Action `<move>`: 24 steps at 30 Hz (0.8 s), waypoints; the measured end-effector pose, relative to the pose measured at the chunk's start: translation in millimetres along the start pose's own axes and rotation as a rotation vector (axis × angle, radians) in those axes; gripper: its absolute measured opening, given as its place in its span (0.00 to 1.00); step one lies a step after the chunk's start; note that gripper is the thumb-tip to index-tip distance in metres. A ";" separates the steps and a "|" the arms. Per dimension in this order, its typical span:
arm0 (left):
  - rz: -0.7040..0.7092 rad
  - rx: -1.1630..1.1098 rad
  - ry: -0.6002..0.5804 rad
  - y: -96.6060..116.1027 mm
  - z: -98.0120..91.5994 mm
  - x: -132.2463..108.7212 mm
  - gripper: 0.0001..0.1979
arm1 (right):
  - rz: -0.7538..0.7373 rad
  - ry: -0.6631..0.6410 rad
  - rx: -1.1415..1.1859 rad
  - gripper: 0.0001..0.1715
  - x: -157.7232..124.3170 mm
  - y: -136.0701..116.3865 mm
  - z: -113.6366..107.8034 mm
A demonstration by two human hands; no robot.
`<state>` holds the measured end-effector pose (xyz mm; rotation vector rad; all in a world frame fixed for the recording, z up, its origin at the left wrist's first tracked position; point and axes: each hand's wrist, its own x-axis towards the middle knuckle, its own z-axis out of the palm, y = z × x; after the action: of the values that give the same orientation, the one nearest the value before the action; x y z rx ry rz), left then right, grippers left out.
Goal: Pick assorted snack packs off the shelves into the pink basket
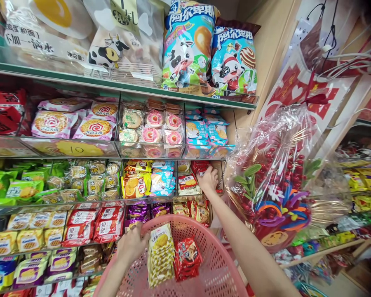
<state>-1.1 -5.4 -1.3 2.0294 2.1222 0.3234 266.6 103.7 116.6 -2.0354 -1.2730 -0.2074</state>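
My left hand (131,244) grips the rim of a pink mesh basket (216,268) held low in front of me. Inside the basket lie a yellow strip of snack packets (160,253) and a red snack packet (187,258). My right hand (207,180) reaches into a clear shelf bin at the right end of the middle shelf. Its fingers curl down among red snack packets (200,167), beside white-and-red packets (187,181). What the fingers hold is hidden.
Shelves of packed biscuits and snacks fill the left and middle, in clear bins (148,152). Large candy bags (188,45) stand on the top shelf. A cellophane-wrapped gift basket (275,181) with red berries sits close to the right of my right arm.
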 end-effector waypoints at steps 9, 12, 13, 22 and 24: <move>-0.011 0.006 -0.018 3.7 -3.3 0.1 0.20 | -0.040 0.034 -0.047 0.33 4.5 2.2 0.1; -0.011 0.011 -0.016 4.4 -4.4 -0.7 0.21 | -0.058 0.042 -0.038 0.32 5.5 3.4 -1.0; -0.010 0.011 -0.015 4.5 -4.5 -1.0 0.21 | -0.065 0.033 -0.028 0.32 5.9 3.7 -1.7; -0.008 0.016 -0.014 3.8 -3.8 -1.5 0.21 | -0.102 -0.058 -0.043 0.40 11.6 2.5 -7.3; -0.012 0.015 -0.017 3.1 -4.1 -1.9 0.22 | -0.108 -0.050 -0.058 0.39 12.4 2.4 -6.5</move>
<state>0.8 -7.2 3.5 2.0197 2.1316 0.2881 276.3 107.9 126.1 -2.0339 -1.4244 -0.2470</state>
